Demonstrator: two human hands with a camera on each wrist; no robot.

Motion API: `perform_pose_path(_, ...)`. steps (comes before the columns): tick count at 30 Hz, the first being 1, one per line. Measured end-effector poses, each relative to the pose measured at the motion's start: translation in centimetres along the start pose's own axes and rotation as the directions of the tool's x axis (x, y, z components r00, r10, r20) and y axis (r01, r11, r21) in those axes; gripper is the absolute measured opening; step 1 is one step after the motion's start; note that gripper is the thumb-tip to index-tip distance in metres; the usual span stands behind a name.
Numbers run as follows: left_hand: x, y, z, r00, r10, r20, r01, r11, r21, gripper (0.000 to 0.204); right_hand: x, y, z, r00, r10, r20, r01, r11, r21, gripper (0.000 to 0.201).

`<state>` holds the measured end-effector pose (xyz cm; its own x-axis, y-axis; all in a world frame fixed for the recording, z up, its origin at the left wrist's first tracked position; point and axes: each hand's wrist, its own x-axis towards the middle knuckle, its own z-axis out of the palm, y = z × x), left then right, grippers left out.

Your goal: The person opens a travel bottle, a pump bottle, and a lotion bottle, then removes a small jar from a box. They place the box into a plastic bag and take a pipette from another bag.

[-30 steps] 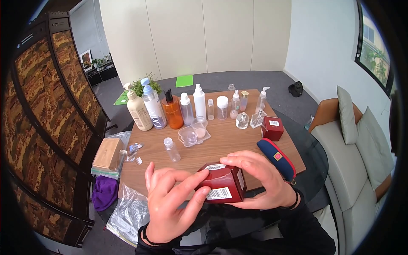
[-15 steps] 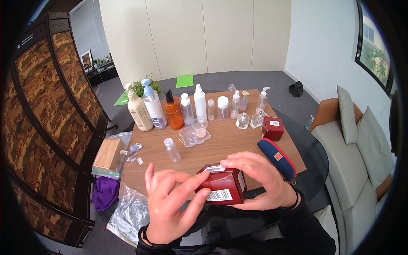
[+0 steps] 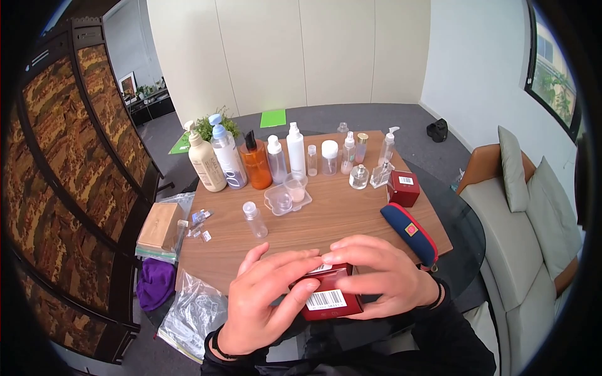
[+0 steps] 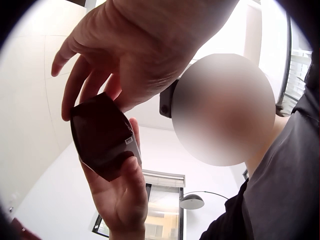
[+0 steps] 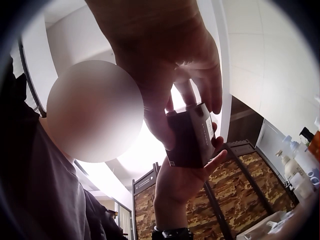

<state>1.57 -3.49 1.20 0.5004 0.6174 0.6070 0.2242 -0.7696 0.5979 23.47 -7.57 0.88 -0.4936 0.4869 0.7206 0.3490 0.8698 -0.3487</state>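
A dark red box [image 3: 331, 303] with white barcode labels is tilted between both hands, over the table's near edge. My left hand [image 3: 263, 304] grips its left side, thumb on the near face beside the barcode and fingers across the top. From the right, my right hand [image 3: 392, 276] holds it, with fingers bent over the top edge and the thumb side lower down. In the left wrist view the box [image 4: 100, 137] shows its dark underside between the two hands. The right wrist view has the box [image 5: 190, 137] with small print on one side face.
Pump and spray bottles, including an amber bottle [image 3: 256, 166], line the back of the wooden table [image 3: 338, 219]. A small clear bottle [image 3: 254, 220] and clear tray [image 3: 288, 203] stand nearer. At right are a second red box [image 3: 402, 190] and a navy pouch [image 3: 411, 233]; a plastic bag [image 3: 191, 313] lies left.
The box has come down slightly toward the body. Right-hand fingers have bent further over its top, and the left fingers have moved across the top toward them.
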Motion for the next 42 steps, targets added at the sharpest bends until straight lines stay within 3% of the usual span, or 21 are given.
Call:
perform_pose_path(4, -0.1, 0.0, 0.2, 0.999, 0.017, -0.049, -0.015, 0.999, 0.04, 0.023, 0.0, 0.1, 0.3, 0.998, -0.038, -0.052, 0.036, 0.998, -0.046, 0.051)
perform_pose_path(7, -0.2, -0.3, -0.1, 1.0, 0.009, 0.007, -0.009, 0.999, 0.04, 0.032, -0.1, 0.1, 0.2, 0.998, 0.0, -0.067, -0.001, 1.0, -0.024, 0.053)
perform_pose_path(13, 0.3, 0.5, 0.1, 0.996, 0.07, 0.058, -0.066, 0.996, -0.066, 0.08, -0.3, -0.2, -0.5, 0.981, 0.135, -0.137, -0.131, 0.991, 0.038, 0.065)
perform_pose_path(17, 0.3, 0.0, -0.3, 0.979, 0.123, 0.163, -0.137, 0.987, 0.079, 0.098, -0.6, 0.2, -0.4, 0.978, 0.141, -0.153, -0.13, 0.988, 0.081, 0.078)
perform_pose_path(20, 0.2, 0.2, -0.4, 0.98, 0.094, 0.176, -0.109, 0.991, 0.077, 0.095, -0.7, 0.3, -0.2, 0.972, 0.163, -0.169, -0.142, 0.982, 0.128, 0.078)
perform_pose_path(23, 0.3, 0.2, 0.1, 0.993, 0.076, 0.087, -0.073, 0.997, -0.031, 0.083, -1.0, 0.4, 0.4, 0.953, 0.211, -0.218, -0.163, 0.962, 0.218, 0.078)
perform_pose_path(26, 0.0, -0.1, 0.5, 0.992, 0.126, -0.024, -0.127, 0.991, -0.04, 0.067, -0.8, 0.5, 0.1, 0.956, 0.195, -0.22, -0.156, 0.971, 0.182, 0.074)
perform_pose_path(29, 0.0, -0.3, 0.3, 0.968, 0.251, -0.012, -0.25, 0.968, 0.025, 0.048, -0.7, 0.6, -0.4, 0.967, 0.167, -0.194, -0.148, 0.983, 0.111, 0.07)
perform_pose_path(32, 0.3, -0.1, 0.4, 0.956, 0.292, 0.016, -0.293, 0.956, 0.017, 0.038, -0.6, 0.5, -0.3, 0.965, 0.164, -0.203, -0.148, 0.985, 0.089, 0.068)
perform_pose_path(42, 0.1, -0.1, 0.8, 0.967, 0.251, -0.035, -0.253, 0.963, -0.09, 0.04, -0.6, 0.4, -0.3, 0.964, 0.161, -0.213, -0.145, 0.986, 0.088, 0.068)
